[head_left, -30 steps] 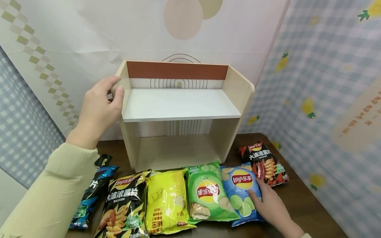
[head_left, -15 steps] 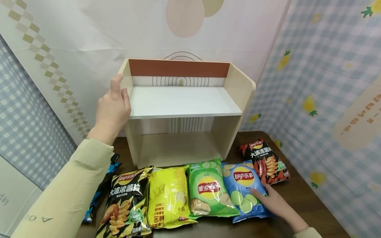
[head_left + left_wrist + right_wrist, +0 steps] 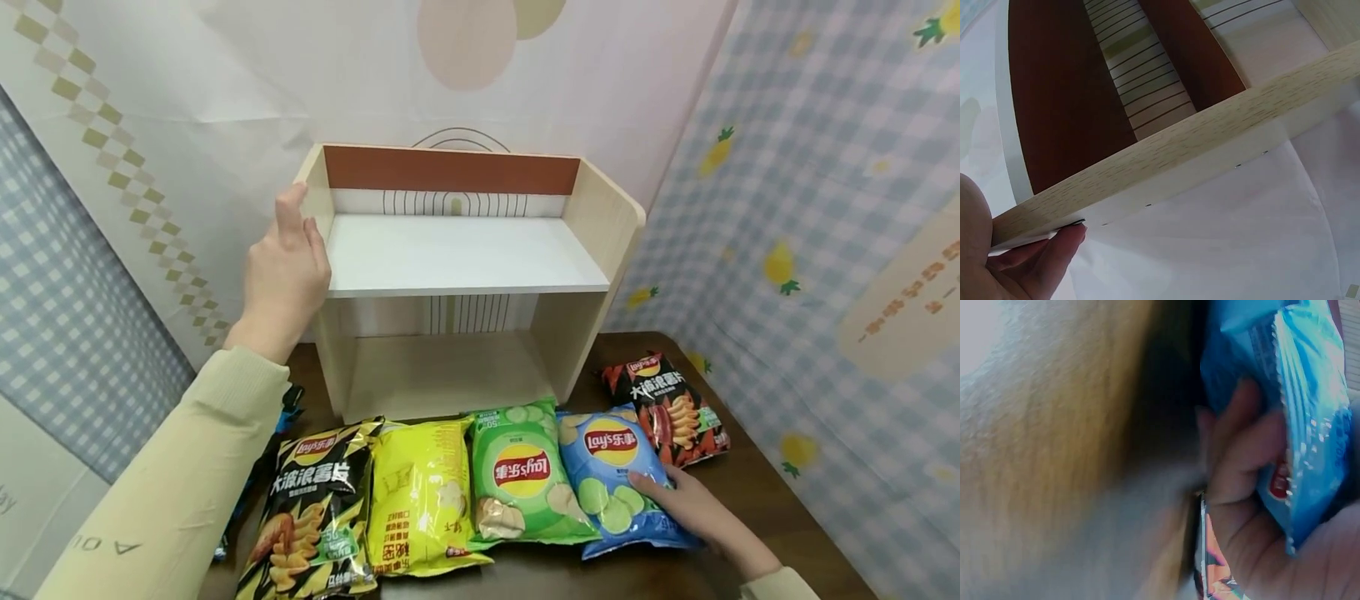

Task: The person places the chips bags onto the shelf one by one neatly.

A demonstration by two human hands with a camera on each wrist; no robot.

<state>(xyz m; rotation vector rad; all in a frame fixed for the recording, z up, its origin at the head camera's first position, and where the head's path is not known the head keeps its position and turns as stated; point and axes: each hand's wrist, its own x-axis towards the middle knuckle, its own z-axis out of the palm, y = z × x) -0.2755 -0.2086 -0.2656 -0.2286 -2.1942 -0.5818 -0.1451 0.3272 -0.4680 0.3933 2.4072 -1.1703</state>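
Note:
My left hand [image 3: 288, 267] is at the left side panel of a small two-level shelf [image 3: 465, 250]. Its thumb and fingers lie on opposite faces of the panel's wooden edge [image 3: 1166, 147] in the left wrist view. At the lower right, my right hand [image 3: 690, 500] grips a blue bag of potato chips [image 3: 611, 475] by its right edge. Fingers [image 3: 1241, 456] curl round beneath that bag in the right wrist view. To its left lie a green chip bag [image 3: 525, 475], a yellow chip bag [image 3: 420, 500] and a black chip bag [image 3: 315, 508] in a row.
A red-and-black chip bag [image 3: 667, 408] lies right of the shelf, beside the blue one. Another dark blue bag [image 3: 288, 408] is mostly hidden behind my left sleeve [image 3: 195, 467]. Patterned cloth [image 3: 787, 208] hangs round the dark wooden table [image 3: 795, 533].
My left hand has shifted right and closer onto the shelf's side panel, its forefinger straighter. My right hand has moved slightly right along the blue bag's lower edge. The head view has shifted slightly.

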